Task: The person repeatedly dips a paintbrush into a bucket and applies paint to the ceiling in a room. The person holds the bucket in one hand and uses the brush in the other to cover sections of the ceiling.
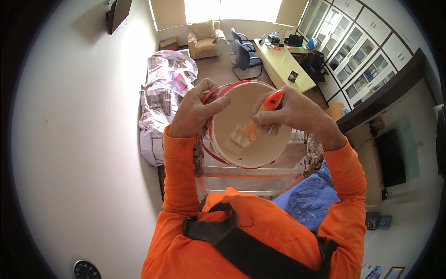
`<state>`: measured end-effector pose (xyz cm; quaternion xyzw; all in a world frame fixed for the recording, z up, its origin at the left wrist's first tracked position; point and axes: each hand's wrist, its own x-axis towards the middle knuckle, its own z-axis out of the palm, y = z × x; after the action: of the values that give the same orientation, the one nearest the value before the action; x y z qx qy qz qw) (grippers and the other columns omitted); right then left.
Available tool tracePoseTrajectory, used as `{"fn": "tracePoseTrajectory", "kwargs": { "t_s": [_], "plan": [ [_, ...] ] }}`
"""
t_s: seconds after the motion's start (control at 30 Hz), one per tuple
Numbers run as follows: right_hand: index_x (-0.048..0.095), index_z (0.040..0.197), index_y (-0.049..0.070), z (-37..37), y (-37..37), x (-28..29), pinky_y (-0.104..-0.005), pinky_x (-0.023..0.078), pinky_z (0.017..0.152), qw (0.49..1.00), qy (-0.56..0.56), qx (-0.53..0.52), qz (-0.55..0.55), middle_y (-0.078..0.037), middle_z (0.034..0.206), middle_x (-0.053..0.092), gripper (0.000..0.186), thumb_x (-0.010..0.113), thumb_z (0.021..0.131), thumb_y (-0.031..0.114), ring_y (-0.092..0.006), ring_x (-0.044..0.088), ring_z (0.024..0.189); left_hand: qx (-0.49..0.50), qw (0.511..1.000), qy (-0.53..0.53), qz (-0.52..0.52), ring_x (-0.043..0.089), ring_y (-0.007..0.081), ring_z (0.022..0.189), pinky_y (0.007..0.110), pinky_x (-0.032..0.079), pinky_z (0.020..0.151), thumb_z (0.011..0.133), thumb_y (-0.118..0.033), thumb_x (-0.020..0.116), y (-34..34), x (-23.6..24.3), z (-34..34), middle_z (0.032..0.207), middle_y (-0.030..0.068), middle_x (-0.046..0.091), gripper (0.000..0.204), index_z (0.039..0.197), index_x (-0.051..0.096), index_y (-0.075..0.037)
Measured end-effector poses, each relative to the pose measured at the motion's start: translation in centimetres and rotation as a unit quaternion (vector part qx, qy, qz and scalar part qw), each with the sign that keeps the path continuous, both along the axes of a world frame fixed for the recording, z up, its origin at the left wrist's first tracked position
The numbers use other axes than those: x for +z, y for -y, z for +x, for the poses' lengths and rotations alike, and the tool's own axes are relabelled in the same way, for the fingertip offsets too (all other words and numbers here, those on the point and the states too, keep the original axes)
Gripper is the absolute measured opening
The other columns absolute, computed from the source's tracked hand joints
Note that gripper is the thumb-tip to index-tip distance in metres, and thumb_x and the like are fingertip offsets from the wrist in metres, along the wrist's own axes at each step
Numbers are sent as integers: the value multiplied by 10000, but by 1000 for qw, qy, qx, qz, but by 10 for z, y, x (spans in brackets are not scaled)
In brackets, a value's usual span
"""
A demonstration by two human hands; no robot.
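My left hand (200,107) grips the red-edged rim of a round bucket (241,102) at its left side, thumb lying over the edge. The bucket has a pale cream inside, with pale paint or a similar coating. My right hand (295,111) holds a paintbrush (271,101) with an orange and red handle, its coated bristles angled down inside the bucket near the bottom. Under the bucket are the crusted, paint-spattered rungs and top of a ladder (246,173).
A white wall (83,139) rises at left, beside plastic-covered items (165,107). Ahead stand an armchair (203,44), chairs (244,60), a long desk (290,67) and glass-fronted cabinets (350,51). A blue sheet (304,200) lies below right, near a wall screen (390,158).
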<state>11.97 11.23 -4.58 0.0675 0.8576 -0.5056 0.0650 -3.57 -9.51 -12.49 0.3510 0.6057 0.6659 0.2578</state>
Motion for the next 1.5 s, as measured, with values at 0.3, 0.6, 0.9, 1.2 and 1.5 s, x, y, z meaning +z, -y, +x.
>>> {"fn": "tracePoseTrajectory", "kwargs": {
  "t_s": [0.3, 0.6, 0.9, 1.2, 1.5],
  "plan": [
    [733, 952, -17, 16, -15, 21, -237, 547, 517, 996, -12, -87, -20, -77, 782, 758, 248, 775, 914, 224, -115, 714, 625, 23, 1000, -5, -7, 583, 61, 770, 232, 480, 672, 911, -230, 797, -2, 3, 1, 882, 37, 676, 327, 1053, 597, -14],
    [714, 728, -25, 4, 8, 10, -259, 527, 453, 924, -140, 4, 356, -74, 607, 690, 364, 769, 917, 282, -106, 665, 498, 26, 999, -31, -7, 531, 48, 727, 230, 445, 627, 919, -259, 789, -5, -3, 0, 818, -6, 614, 318, 1003, 599, -19],
    [649, 1002, 13, 48, -64, 14, -259, 571, 463, 923, -192, -254, -215, -118, 795, 729, 204, 664, 976, 215, -161, 699, 552, 77, 997, -21, -15, 504, 79, 766, 249, 439, 666, 901, -292, 795, -7, 2, -5, 834, -10, 570, 364, 1007, 614, 5],
    [635, 1172, -25, 44, -63, 59, -259, 610, 567, 771, -381, -209, -466, -170, 996, 704, 287, 608, 992, 196, -222, 706, 773, 108, 994, 30, 19, 585, 145, 853, 320, 511, 781, 859, -272, 836, 3, 16, -3, 893, 57, 636, 393, 1010, 604, 7],
    [661, 1201, -22, -72, -4, 283, -319, 590, 796, 575, -817, -35, 28, -121, 1067, 725, 204, 596, 1023, 55, -190, 728, 925, 32, 998, 34, 39, 600, 106, 770, 276, 509, 670, 878, -307, 834, 9, -2, -25, 870, 50, 653, 419, 997, 625, 36]
  ]
}}
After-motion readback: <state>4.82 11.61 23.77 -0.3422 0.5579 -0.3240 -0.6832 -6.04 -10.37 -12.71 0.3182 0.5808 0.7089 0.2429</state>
